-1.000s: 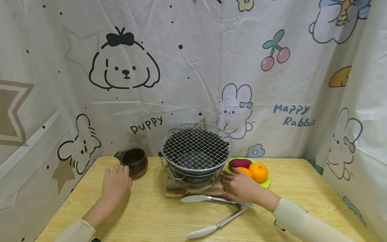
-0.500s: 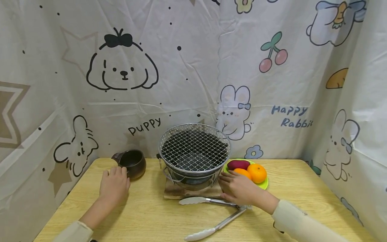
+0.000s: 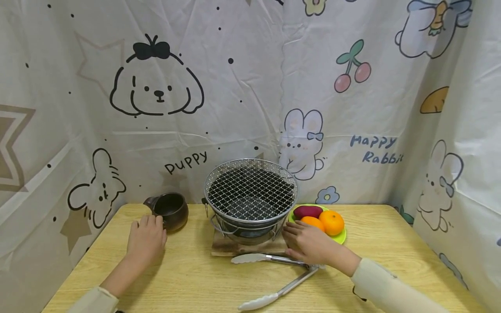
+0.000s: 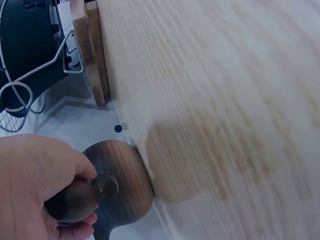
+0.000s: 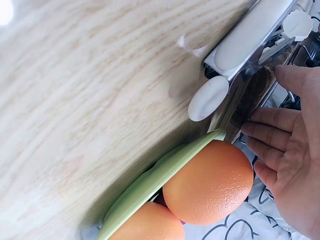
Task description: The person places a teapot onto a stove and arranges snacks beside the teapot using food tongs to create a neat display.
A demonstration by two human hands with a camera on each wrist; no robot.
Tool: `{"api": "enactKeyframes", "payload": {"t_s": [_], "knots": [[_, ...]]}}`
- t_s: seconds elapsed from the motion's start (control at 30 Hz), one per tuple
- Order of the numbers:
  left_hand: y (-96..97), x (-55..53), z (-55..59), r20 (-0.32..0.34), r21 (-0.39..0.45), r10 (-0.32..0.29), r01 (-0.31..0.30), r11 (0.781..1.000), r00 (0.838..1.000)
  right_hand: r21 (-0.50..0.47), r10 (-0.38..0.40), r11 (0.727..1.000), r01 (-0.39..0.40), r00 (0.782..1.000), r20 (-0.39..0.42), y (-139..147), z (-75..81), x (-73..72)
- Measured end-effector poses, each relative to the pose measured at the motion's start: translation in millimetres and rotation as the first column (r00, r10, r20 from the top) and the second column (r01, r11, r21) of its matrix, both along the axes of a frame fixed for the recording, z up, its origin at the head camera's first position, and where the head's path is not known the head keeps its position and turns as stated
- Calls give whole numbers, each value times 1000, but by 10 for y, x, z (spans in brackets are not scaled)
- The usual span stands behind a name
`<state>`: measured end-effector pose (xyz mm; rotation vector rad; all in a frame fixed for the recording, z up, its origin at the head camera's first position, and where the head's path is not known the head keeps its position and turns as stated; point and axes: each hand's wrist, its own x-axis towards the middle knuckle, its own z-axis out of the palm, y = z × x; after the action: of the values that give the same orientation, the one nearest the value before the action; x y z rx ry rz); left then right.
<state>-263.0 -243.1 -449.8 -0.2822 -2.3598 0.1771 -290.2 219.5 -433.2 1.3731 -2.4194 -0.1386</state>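
A small dark brown pot [image 3: 178, 214] with a spout and a straight side handle [image 4: 75, 202] stands upright at the table's back left. My left hand [image 3: 146, 238] grips that handle, thumb and fingers curled round it in the left wrist view. On the right, my right hand [image 3: 309, 244] hovers over the hinged end of white-tipped tongs [image 3: 259, 301], which lie spread on the table. Its fingers are extended and hold nothing. Just beyond it is a green plate [image 3: 342, 239] bearing two oranges [image 3: 332, 222] and a purple sweet potato [image 3: 307, 212].
A round tabletop grill [image 3: 252, 195] with a wire mesh stands at the back centre on a wooden board [image 3: 231, 248]. Behind the wooden table [image 3: 188, 282] hangs a printed curtain [image 3: 242, 117], which also encloses both sides.
The head view has shifted slightly, so everything appears a little further left. Both hands keep their places relative to the pot, tongs and plate.
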Motion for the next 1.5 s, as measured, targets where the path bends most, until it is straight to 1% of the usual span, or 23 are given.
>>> {"api": "enactKeyframes", "payload": {"t_s": [0.23,0.3,0.4,0.5,0.6,0.73,1.0,1.1,1.2,1.27,1.37,1.5], "knots": [[-10,13,2,79,20,22,-23,1000,997,-7,1,1000,-1,1000,3,7,-21,17],[-8,15,-3,82,22,18,-20,1000,996,-1,-4,1000,4,1000,0,18,-33,28],[-4,16,-7,66,27,6,-8,1000,998,13,-18,1000,18,1000,-6,36,-58,45],[2,22,0,66,28,3,-5,1000,998,22,-42,999,41,999,6,48,-85,56],[4,31,19,109,31,20,-23,999,994,27,-63,998,63,998,23,53,-107,60],[5,42,49,172,35,48,-55,998,984,36,-76,997,75,997,34,48,-118,56],[5,47,68,194,-3,83,-85,996,977,35,-72,997,71,997,37,33,-98,81],[5,42,61,177,-18,95,-94,995,980,34,-70,997,69,997,42,23,-86,95],[-2,31,51,131,-28,90,-87,996,987,37,-71,997,70,996,45,13,-60,104],[-16,15,48,90,-37,76,-72,997,993,39,-75,997,73,996,46,8,-46,104],[-51,-10,47,64,-54,63,-59,997,996,45,-80,996,78,996,35,10,-42,96],[-115,-24,40,46,-64,54,-51,997,997,50,-82,995,81,996,22,7,-41,93]]}}
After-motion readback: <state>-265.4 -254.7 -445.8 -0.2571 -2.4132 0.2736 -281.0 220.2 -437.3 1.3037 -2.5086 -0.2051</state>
